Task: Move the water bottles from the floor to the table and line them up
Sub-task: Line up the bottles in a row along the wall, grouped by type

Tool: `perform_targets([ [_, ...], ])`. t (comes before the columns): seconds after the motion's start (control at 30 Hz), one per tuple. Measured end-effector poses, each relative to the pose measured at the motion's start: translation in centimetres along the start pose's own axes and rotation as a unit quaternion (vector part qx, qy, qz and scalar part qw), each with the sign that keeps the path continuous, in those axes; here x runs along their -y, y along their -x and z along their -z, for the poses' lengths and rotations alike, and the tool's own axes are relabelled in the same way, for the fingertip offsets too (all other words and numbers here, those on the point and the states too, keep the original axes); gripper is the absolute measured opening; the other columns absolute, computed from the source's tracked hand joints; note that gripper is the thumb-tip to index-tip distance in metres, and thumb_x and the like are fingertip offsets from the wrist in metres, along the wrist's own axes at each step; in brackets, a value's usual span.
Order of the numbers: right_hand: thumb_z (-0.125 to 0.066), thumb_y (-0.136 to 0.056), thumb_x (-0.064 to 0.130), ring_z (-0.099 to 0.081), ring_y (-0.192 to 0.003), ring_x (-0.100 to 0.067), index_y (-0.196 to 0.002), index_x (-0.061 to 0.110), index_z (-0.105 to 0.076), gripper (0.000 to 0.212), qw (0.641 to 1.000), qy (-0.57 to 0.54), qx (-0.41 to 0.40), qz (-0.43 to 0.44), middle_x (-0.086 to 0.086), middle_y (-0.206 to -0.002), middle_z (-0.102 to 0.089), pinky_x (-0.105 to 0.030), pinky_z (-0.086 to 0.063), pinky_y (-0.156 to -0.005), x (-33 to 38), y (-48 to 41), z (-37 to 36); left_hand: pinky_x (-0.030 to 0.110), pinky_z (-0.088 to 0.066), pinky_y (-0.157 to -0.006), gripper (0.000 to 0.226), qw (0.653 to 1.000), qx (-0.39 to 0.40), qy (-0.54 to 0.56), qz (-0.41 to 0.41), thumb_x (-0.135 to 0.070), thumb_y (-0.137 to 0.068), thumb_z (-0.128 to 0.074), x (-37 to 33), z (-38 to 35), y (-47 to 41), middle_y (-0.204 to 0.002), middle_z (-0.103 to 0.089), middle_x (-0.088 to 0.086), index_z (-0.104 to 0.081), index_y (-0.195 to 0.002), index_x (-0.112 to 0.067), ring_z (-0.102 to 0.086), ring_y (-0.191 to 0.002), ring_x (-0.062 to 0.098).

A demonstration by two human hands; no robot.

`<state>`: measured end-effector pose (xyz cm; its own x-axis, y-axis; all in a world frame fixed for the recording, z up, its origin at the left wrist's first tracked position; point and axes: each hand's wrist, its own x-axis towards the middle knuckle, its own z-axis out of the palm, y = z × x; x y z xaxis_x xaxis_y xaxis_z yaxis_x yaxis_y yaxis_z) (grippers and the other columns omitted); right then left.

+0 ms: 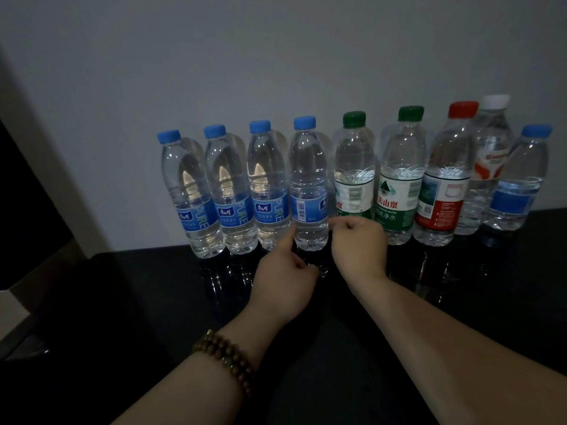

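Observation:
Several water bottles stand upright in a row along the wall on the black glossy table. From the left, three blue-capped bottles come first, followed by a fourth blue-capped bottle. Two green-capped bottles stand right of it, then a red-capped bottle, a white-capped bottle set further back, and a small blue-capped bottle. My left hand touches the fourth bottle's lower left side with its outstretched index finger. My right hand has curled fingers, and its fingertips meet that bottle's lower right side.
A plain grey wall runs directly behind the bottles. Dark furniture with a pale edge stands at the left. A beaded bracelet sits on my left wrist. The table's near half reflects the bottles.

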<state>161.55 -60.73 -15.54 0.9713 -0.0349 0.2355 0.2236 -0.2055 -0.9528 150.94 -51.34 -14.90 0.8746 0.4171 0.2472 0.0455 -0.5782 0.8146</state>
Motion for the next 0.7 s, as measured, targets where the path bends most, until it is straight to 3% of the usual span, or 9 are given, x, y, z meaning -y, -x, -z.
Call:
perform_targets([
  [0.1,-0.053,-0.086,0.027,-0.071,-0.089,-0.018,-0.114,0.028,-0.077,0.037,0.998,0.044,0.035,0.014,0.009,-0.105,-0.077,-0.031,-0.058,-0.074,0.13,0.19,-0.11,0.008,-0.043,-0.060,0.079,1.000,-0.008,0.007,0.005,-0.012,-0.080,-0.072,-0.04,-0.01,0.08,-0.067,-0.067,-0.015,-0.042,-0.150,-0.036,-0.063,-0.067,-0.003],
  [0.2,-0.057,-0.085,0.027,-0.071,-0.074,-0.022,-0.092,0.037,-0.078,0.024,0.999,0.038,0.037,0.011,0.009,-0.079,-0.076,-0.036,-0.059,-0.065,-0.01,0.14,-0.13,0.020,-0.050,-0.067,0.088,0.999,0.023,-0.033,-0.001,-0.016,-0.082,-0.071,0.07,0.02,0.08,-0.070,-0.069,-0.014,-0.029,-0.157,-0.037,-0.064,-0.069,-0.003],
  [0.27,-0.059,-0.086,0.024,-0.070,-0.068,-0.020,-0.073,0.032,-0.076,0.022,0.999,0.031,0.020,0.008,0.010,-0.068,-0.072,-0.036,-0.058,-0.062,0.04,0.10,-0.05,0.022,-0.051,-0.069,0.091,0.999,0.024,-0.048,-0.001,-0.018,-0.082,-0.071,0.12,-0.02,-0.03,-0.069,-0.069,-0.013,-0.025,-0.157,-0.037,-0.064,-0.070,-0.004],
  [0.3,-0.058,-0.086,0.024,-0.070,-0.070,-0.019,-0.074,0.030,-0.077,0.023,0.999,0.033,0.020,0.007,0.010,-0.071,-0.073,-0.036,-0.059,-0.063,-0.01,0.08,-0.05,0.022,-0.051,-0.069,0.090,0.999,0.019,-0.043,0.000,-0.018,-0.081,-0.072,0.17,-0.08,-0.04,-0.069,-0.069,-0.013,-0.027,-0.157,-0.037,-0.064,-0.069,-0.004],
  [0.4,-0.052,-0.087,0.029,-0.070,-0.087,-0.019,-0.113,0.027,-0.077,0.036,0.997,0.059,0.056,0.012,0.007,-0.102,-0.077,-0.033,-0.059,-0.074,0.12,0.25,-0.07,0.019,-0.048,-0.065,0.082,1.000,-0.003,-0.014,0.001,-0.014,-0.079,-0.071,0.31,-0.24,-0.06,-0.069,-0.068,-0.017,-0.039,-0.151,-0.037,-0.063,-0.066,-0.002],
  [0.47,-0.050,-0.086,0.032,-0.069,-0.092,-0.017,-0.126,0.032,-0.071,0.044,0.994,0.078,0.078,0.019,0.010,-0.113,-0.075,-0.033,-0.058,-0.079,0.20,0.31,-0.11,0.018,-0.046,-0.063,0.082,1.000,0.008,-0.019,-0.001,-0.015,-0.079,-0.071,0.32,-0.21,-0.08,-0.070,-0.067,-0.020,-0.039,-0.151,-0.037,-0.063,-0.067,-0.004],
  [0.53,-0.051,-0.084,0.034,-0.070,-0.093,-0.018,-0.126,0.031,-0.071,0.046,0.994,0.075,0.084,0.008,0.010,-0.114,-0.075,-0.034,-0.058,-0.081,0.37,0.31,-0.07,0.020,-0.048,-0.064,0.087,0.999,0.026,-0.034,0.003,-0.018,-0.081,-0.071,0.22,-0.08,-0.14,-0.072,-0.068,-0.022,-0.031,-0.155,-0.039,-0.063,-0.068,-0.005],
  [0.63,-0.050,-0.081,0.035,-0.070,-0.078,-0.017,-0.111,0.028,-0.078,0.042,0.997,0.041,0.069,-0.005,0.008,-0.095,-0.078,-0.029,-0.055,-0.066,0.41,0.34,0.06,0.017,-0.044,-0.061,0.092,0.998,0.040,-0.048,0.005,-0.020,-0.082,-0.071,0.06,0.03,-0.09,-0.073,-0.067,-0.024,-0.022,-0.158,-0.038,-0.062,-0.069,-0.008],
  [0.7,-0.051,-0.083,0.035,-0.068,-0.078,-0.012,-0.112,0.028,-0.077,0.039,0.997,0.045,0.056,0.003,0.010,-0.099,-0.077,-0.026,-0.052,-0.064,0.31,0.38,0.02,0.017,-0.044,-0.061,0.092,0.998,0.032,-0.046,0.005,-0.020,-0.082,-0.071,0.02,0.01,-0.05,-0.073,-0.068,-0.019,-0.023,-0.158,-0.036,-0.062,-0.071,-0.007],
])
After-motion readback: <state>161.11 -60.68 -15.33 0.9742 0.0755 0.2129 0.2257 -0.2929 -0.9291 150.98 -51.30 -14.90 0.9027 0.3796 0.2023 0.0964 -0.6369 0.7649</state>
